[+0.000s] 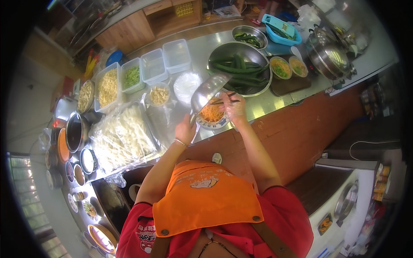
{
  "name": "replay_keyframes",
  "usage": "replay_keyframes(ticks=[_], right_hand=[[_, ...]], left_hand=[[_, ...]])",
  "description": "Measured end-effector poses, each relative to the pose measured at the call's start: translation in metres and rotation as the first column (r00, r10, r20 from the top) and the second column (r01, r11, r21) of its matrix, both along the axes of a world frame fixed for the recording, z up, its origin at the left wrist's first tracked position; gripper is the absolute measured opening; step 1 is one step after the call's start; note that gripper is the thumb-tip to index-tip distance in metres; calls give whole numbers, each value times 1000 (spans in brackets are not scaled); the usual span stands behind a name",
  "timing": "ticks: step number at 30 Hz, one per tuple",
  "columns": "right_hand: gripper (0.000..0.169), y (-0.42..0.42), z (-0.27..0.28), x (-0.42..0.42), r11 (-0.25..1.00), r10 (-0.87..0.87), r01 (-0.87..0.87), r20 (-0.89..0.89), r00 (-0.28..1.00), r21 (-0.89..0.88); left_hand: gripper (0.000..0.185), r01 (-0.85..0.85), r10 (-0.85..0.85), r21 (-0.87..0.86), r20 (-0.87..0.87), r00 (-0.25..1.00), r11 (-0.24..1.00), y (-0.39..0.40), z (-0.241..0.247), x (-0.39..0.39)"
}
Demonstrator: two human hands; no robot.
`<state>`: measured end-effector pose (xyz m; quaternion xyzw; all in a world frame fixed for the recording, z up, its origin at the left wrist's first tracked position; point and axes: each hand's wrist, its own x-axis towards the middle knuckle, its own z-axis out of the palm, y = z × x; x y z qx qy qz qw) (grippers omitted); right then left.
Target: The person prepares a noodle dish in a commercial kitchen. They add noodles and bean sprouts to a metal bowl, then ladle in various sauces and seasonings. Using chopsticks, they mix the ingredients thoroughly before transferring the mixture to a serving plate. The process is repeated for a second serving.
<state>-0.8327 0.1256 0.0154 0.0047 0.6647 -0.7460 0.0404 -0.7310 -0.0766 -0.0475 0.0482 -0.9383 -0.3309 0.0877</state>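
Note:
My left hand (185, 129) grips a metal bowl (209, 88) by its near left edge. The bowl is tipped on its side over a patterned plate (221, 124). Orange shreds of food (211, 111), which look like shredded carrot, lie on the plate under the bowl's mouth. In a clear plastic glove, my right hand (235, 108) holds dark chopsticks (216, 102) whose tips reach towards the shreds. The bowl's inside is partly hidden. Just beyond stands a large steel basin (267, 84) of cucumbers (240, 69).
Left on the steel counter (169, 124) are a plastic-covered tray of pale strips (124, 138) and food tubs (108, 85). Two filled cups (280, 67) stand on a dark board (292, 85) at right, near a steel pot (327, 53). A person's legs (263, 13) show far back.

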Motion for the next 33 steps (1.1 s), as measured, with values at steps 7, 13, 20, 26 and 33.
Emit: replay_keyframes(ticks=[7,13,20,26,33], right_hand=[[12,-3,1,6,961,-20,124,-386,922,248],[15,-41,59,43,666,616,-363,-206,761,651],[30,-110,-1,71,239,948,-502,-88,306,831],[27,-224,36,35,407,896,-298,-315,313,863],[34,-430,-19,-132,443,799,-191,-289,527,876]], left_hand=[[27,-120,121,43,-36,992,992,-3,4,9],[19,-410,-75,751,517,853,517,-12,67,74],[10,-567,-178,823,565,805,48,-49,71,150],[11,-554,-91,815,546,833,-173,-115,59,193],[13,-513,36,858,512,858,15,-213,69,225]])
